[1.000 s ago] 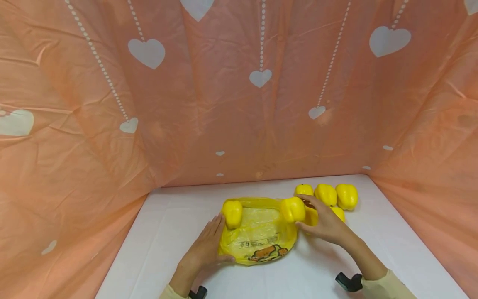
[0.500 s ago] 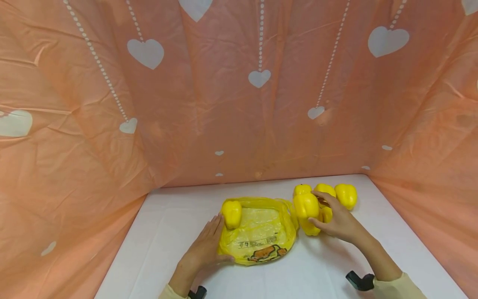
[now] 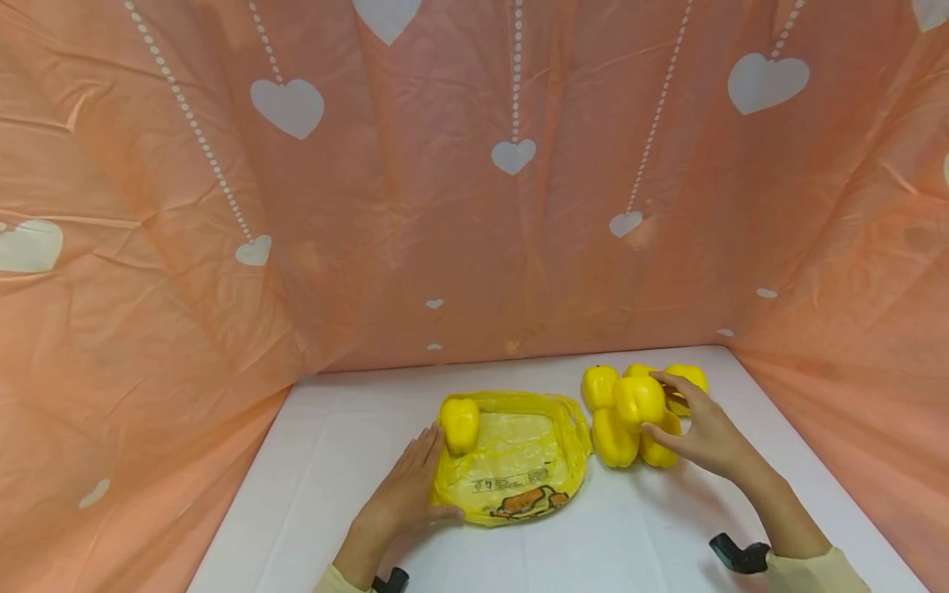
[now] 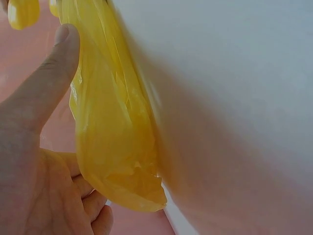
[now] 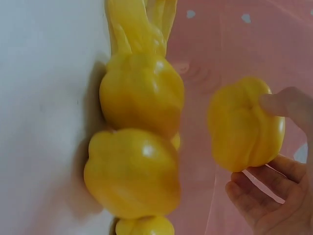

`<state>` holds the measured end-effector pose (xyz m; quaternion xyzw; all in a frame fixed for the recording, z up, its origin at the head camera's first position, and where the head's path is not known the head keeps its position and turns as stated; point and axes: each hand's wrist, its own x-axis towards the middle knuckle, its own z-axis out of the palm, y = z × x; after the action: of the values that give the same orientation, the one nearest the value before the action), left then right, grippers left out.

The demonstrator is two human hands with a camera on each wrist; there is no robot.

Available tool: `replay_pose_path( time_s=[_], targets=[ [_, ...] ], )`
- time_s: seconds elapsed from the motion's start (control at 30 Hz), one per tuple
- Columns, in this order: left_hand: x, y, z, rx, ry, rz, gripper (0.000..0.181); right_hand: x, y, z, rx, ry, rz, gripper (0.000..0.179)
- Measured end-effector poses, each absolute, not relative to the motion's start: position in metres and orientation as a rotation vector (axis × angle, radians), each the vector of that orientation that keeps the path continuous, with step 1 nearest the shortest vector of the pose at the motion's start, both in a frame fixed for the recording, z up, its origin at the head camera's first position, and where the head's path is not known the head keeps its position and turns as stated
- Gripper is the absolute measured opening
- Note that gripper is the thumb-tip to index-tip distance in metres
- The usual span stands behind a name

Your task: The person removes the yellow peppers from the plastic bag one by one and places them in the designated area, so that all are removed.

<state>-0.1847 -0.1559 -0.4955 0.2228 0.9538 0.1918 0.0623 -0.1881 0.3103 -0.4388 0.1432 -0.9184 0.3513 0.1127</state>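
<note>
My right hand grips a yellow bell pepper between thumb and fingers; in the right wrist view the held pepper hangs beside two larger-looking peppers on the table. In the head view it overlaps the group of yellow bell peppers at the right. A yellow plastic bag with printed lettering and a picture lies with its mouth spread wide. One bell pepper sits at the bag's left rim. Against that left side rests my left hand, fingers straight; the left wrist view shows its thumb touching the bag.
Several bell peppers stand close together at the back right, among them one at the far right and one at the left. The white table is enclosed by a peach curtain with hearts.
My right hand has carried the bell pepper rightward, from the bag's right edge to over the pepper group. My left hand has stayed at the bag's left side.
</note>
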Motion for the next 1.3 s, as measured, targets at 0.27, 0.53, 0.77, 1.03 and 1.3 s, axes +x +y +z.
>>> replay_pose_path(
  time_s=[0.27, 0.53, 0.77, 1.03, 1.3],
  targets=[
    [-0.185, -0.156, -0.495, 0.689, 2.892, 0.569, 0.130, -0.187, 0.330, -0.443, 0.399, -2.666, 0.991, 0.081],
    [-0.186, -0.156, -0.496, 0.681, 2.893, 0.572, 0.129, -0.185, 0.346, -0.447, 0.412, -2.619, 1.007, 0.079],
    [-0.186, -0.156, -0.496, 0.692, 2.893, 0.570, 0.130, -0.183, 0.358, -0.453, 0.401, -2.593, 1.001, 0.077],
    [-0.187, -0.156, -0.497, 0.688, 2.885, 0.588, 0.131, -0.181, 0.368, -0.460, 0.346, -2.606, 1.009, 0.081],
    [-0.188, -0.155, -0.497, 0.700, 2.886, 0.577, 0.130, -0.179, 0.380, -0.467, 0.353, -2.564, 1.017, 0.078]
  ],
)
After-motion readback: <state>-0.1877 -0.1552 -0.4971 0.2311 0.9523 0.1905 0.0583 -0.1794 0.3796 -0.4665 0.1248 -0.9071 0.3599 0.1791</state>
